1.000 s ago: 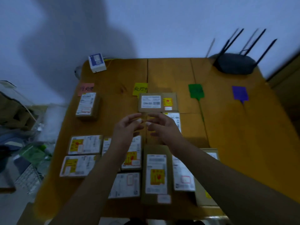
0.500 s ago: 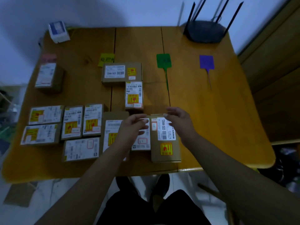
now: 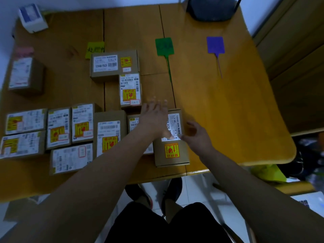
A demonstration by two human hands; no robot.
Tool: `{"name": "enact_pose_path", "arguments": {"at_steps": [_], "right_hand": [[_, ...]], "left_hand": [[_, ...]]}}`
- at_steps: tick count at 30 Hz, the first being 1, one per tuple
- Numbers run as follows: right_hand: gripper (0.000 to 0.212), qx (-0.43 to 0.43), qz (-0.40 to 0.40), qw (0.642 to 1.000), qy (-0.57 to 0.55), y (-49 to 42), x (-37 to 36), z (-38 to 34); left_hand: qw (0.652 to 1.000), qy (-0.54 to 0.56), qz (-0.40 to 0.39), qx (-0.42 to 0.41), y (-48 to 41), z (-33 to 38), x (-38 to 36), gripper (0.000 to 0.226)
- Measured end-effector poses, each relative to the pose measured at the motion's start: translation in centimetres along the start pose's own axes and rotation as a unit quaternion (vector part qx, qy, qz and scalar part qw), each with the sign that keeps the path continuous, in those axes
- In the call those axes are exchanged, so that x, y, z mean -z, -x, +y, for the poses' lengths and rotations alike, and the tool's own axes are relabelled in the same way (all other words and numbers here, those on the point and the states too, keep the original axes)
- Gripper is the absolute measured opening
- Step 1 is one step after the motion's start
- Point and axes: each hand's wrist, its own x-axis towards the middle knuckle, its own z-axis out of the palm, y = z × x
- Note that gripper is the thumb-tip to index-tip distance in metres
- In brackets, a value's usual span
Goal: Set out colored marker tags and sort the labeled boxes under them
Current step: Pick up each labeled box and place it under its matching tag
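Four marker tags lie across the far part of the wooden table (image 3: 228,106): pink (image 3: 24,51), yellow (image 3: 94,49), green (image 3: 164,46) and purple (image 3: 215,45). One box (image 3: 26,76) sits under the pink tag. Two boxes sit under the yellow tag, a wide one (image 3: 114,64) and an upright one (image 3: 130,90). Several labeled boxes crowd the near left. My left hand (image 3: 154,116) is spread flat over a brown box (image 3: 172,148) near the front edge. My right hand (image 3: 198,135) is open at that box's right side, fingertips touching it.
A black router (image 3: 210,9) stands at the table's far right corner. A small white and blue box (image 3: 32,18) sits at the far left corner. A wooden cabinet (image 3: 298,58) borders the right. My legs and shoes show below the front edge.
Both hands drew back from the boxes under the yellow tag to the brown box at the front edge. The camera tilted downward, and my left hand spread across that box's top.
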Motion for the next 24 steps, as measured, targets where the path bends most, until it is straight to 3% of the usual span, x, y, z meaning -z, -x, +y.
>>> {"name": "enact_pose_path", "arguments": {"at_steps": [4, 8, 13, 16, 18, 21, 24], "right_hand": [[0.069, 0.013, -0.009, 1.000, -0.008, -0.1, -0.1, 0.4], [0.064, 0.006, -0.009, 0.998, -0.063, -0.3, 0.6, 0.3], [0.051, -0.002, -0.095, 0.978, -0.183, 0.5, 1.9, -0.2], [0.065, 0.037, -0.121, 0.975, -0.181, 0.6, 3.4, -1.8], [0.065, 0.086, -0.155, 0.972, -0.156, 0.3, 4.5, -3.9], [0.051, 0.155, -0.224, 0.958, -0.093, 0.0, 6.2, -8.5], [0.058, 0.227, -0.216, 0.950, 0.004, -0.3, 7.2, -13.7]], "left_hand": [[0.999, -0.028, -0.016, -0.023, -1.6, -0.4, -0.2, 0.135], [0.997, 0.010, 0.062, -0.053, -1.2, -0.8, -1.3, 0.126], [0.968, 0.081, 0.213, -0.105, 1.2, 0.2, -2.4, 0.118], [0.925, 0.248, 0.271, -0.099, 2.4, -0.1, -1.0, 0.080], [0.867, 0.426, 0.248, -0.078, 3.4, -1.1, 1.3, 0.052], [0.814, 0.553, 0.168, -0.055, 5.2, -3.9, 5.3, 0.049], [0.782, 0.606, 0.137, -0.043, 7.7, -7.3, 8.4, 0.051]]}}
